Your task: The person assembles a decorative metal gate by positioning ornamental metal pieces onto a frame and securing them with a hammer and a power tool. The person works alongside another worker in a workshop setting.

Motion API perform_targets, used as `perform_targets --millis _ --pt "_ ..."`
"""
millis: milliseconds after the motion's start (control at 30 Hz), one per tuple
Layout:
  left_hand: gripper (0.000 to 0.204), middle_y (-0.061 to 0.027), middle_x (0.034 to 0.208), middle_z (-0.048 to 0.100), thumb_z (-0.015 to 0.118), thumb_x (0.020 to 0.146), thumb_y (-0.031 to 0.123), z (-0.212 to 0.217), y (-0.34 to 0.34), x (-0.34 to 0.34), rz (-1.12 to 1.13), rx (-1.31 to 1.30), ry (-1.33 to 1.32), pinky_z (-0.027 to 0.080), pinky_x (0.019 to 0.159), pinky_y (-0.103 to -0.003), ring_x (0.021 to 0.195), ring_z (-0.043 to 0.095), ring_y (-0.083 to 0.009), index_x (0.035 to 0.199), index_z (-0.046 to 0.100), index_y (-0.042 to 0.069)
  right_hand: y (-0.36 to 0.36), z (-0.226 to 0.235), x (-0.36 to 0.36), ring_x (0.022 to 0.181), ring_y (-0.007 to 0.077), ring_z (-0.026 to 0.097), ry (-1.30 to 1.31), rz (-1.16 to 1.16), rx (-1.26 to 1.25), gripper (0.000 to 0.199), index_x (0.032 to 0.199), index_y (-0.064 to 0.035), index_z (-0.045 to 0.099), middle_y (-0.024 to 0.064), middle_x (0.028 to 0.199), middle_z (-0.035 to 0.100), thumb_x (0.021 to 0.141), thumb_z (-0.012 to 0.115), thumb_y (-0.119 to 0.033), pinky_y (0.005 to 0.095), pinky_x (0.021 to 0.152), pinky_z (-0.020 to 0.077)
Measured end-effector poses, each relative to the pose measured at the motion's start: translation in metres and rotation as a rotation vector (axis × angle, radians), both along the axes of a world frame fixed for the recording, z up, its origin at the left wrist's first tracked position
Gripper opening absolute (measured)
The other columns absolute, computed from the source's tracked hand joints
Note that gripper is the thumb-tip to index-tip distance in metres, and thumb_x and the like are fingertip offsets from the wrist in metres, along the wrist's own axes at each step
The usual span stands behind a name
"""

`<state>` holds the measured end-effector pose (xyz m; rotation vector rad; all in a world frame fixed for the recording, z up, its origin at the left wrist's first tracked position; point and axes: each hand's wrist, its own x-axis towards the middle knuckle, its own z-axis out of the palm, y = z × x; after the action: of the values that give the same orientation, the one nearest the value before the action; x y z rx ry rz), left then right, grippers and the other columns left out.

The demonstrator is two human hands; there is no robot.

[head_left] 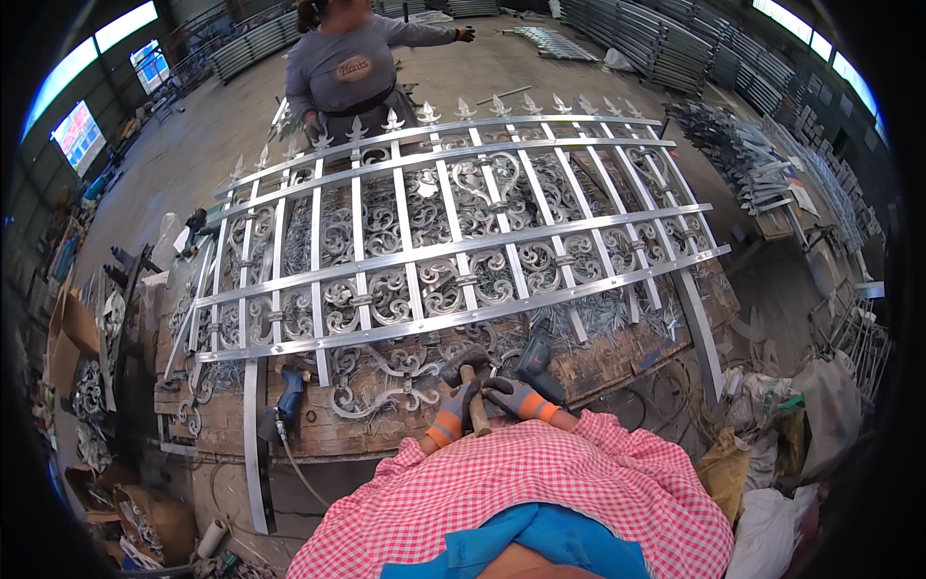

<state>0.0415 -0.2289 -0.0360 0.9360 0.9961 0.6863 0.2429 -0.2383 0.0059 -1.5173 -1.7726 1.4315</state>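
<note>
Close in front of my body, a hammer [478, 417] with a wooden handle is held head-outward at the table's near edge. My left hand [453, 409], in a grey and orange glove with dark fingers, closes on the handle from the left. From the right, my right hand [516, 397], gloved alike, has its curled fingers against the same handle. Just beyond lies a silver metal fence panel [463, 318] with scrollwork and spear-shaped tips along its far side. A dark power tool [542, 362] lies right of the hammer head. Loose scroll pieces [386, 394] stick out under the panel's near rail.
The panel rests on a wooden worktable [347, 439] strewn with scrolls and metal bits. A blue air tool [289, 394] with a hose lies at left. Across the table stands a person [342, 68] with one arm stretched out. Metal stock [762, 174] is piled right; cardboard boxes [72, 328] stand left.
</note>
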Motion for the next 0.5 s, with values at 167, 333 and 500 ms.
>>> perform_targets --millis 167,333,500 --pt "0.045 -0.0138 0.102 0.065 0.05 0.096 0.045 -0.006 -0.006 0.002 -0.01 0.502 0.276 0.053 0.072 -0.037 0.09 0.063 -0.023 0.12 0.06 0.008 -0.001 0.007 0.0 0.113 0.0324 0.058 0.01 0.001 -0.031 0.039 0.125 -0.0137 0.06 0.0149 0.125 0.06 0.094 0.056 -0.037 0.0387 0.095 0.0455" --pt "0.044 -0.0116 0.097 0.064 0.057 0.093 0.045 -0.072 0.005 -0.005 0.236 -0.3 -0.136 0.052 0.067 -0.038 0.08 0.062 -0.0233 0.115 0.062 0.007 0.0 0.018 -0.013 0.113 0.0324 0.058 0.069 0.013 -0.032 0.04 0.124 -0.012 0.06 0.0148 0.123 0.062 0.093 0.056 -0.037 0.0387 0.095 0.0451" --pt "0.048 -0.0098 0.094 0.061 0.057 0.092 0.049 0.007 0.004 0.009 0.179 -0.269 -0.097 0.05 0.066 -0.039 0.078 0.058 -0.023 0.113 0.06 0.005 -0.003 0.009 0.0 0.112 0.0332 0.058 0.006 -0.029 -0.017 0.041 0.124 -0.0114 0.06 0.0146 0.122 0.062 0.093 0.056 -0.039 0.0393 0.093 0.0453"
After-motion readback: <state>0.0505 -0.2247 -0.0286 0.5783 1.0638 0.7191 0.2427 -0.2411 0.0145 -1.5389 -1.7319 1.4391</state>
